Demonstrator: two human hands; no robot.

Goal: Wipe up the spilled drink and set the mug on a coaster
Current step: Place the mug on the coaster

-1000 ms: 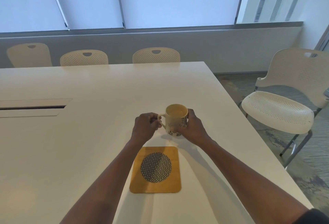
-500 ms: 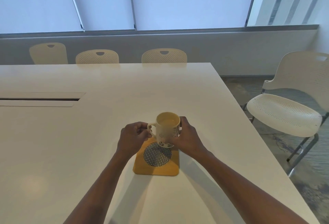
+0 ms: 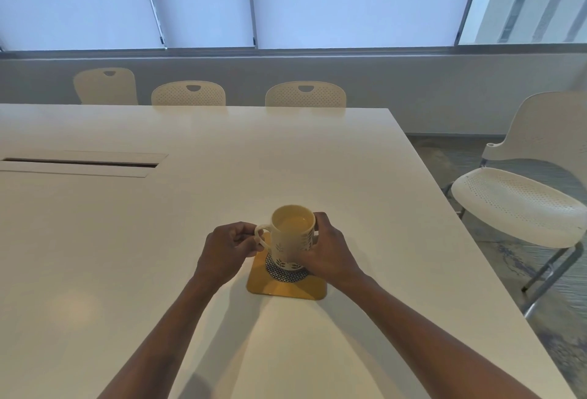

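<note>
A cream mug [image 3: 290,241] with a dark leaf pattern holds pale liquid and stands over the round black-and-white patterned centre of a square yellow coaster [image 3: 286,289]. I cannot tell whether its base touches the coaster. My left hand [image 3: 227,249] pinches the mug's handle on the left side. My right hand [image 3: 327,251] wraps around the mug's right wall. Both hands cover parts of the coaster. No spill or cloth is visible on the table.
The white table [image 3: 158,240] has a long cable slot [image 3: 82,163] at the left and its right edge close by. A white perforated chair [image 3: 521,195] stands to the right; three more chairs [image 3: 305,95] line the far side under the windows.
Both hands carried the mug from the bare table beyond the coaster back toward me, onto the coaster's patterned centre. The camera view also shifted.
</note>
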